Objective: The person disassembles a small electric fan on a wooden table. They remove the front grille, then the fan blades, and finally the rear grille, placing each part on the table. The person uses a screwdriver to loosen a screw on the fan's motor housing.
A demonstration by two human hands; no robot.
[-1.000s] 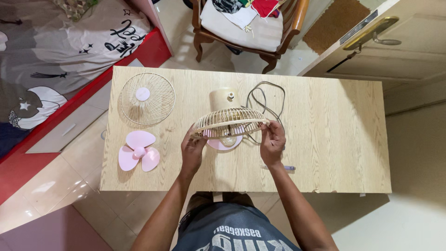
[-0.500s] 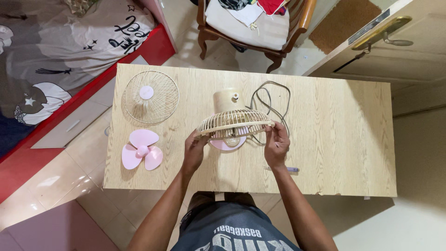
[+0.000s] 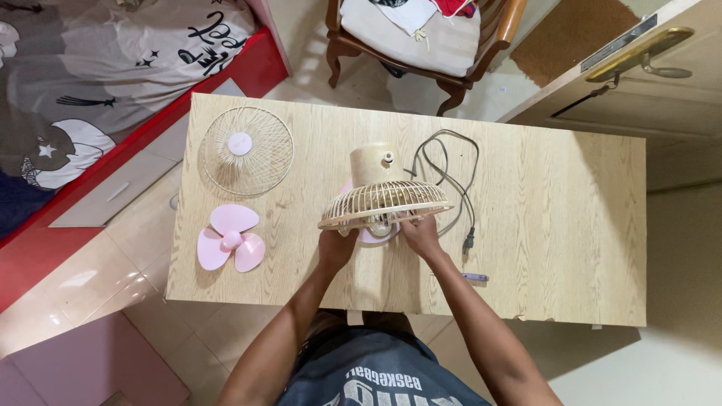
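A small cream table fan (image 3: 376,167) stands mid-table with its rear wire guard (image 3: 385,203) mounted on the motor housing and a pink base peeking out underneath. My left hand (image 3: 336,245) grips the guard's lower left rim. My right hand (image 3: 421,234) reaches under the guard near its centre; what its fingers touch is hidden. The loose front guard (image 3: 245,150) lies flat at the table's far left. Just in front of that guard, a pink three-blade propeller (image 3: 230,240) rests near the left edge.
The fan's grey cord and plug (image 3: 456,188) loop to the right of the fan. A small purple-handled tool (image 3: 472,277) lies near the front edge. The wooden table (image 3: 556,225) stands beside a red bed frame (image 3: 150,128), a wooden chair (image 3: 429,37) and a door.
My right hand left the guard's right rim and moved inward beneath the guard. My left hand shifted slightly right along the rim. The camera view drifted a little.
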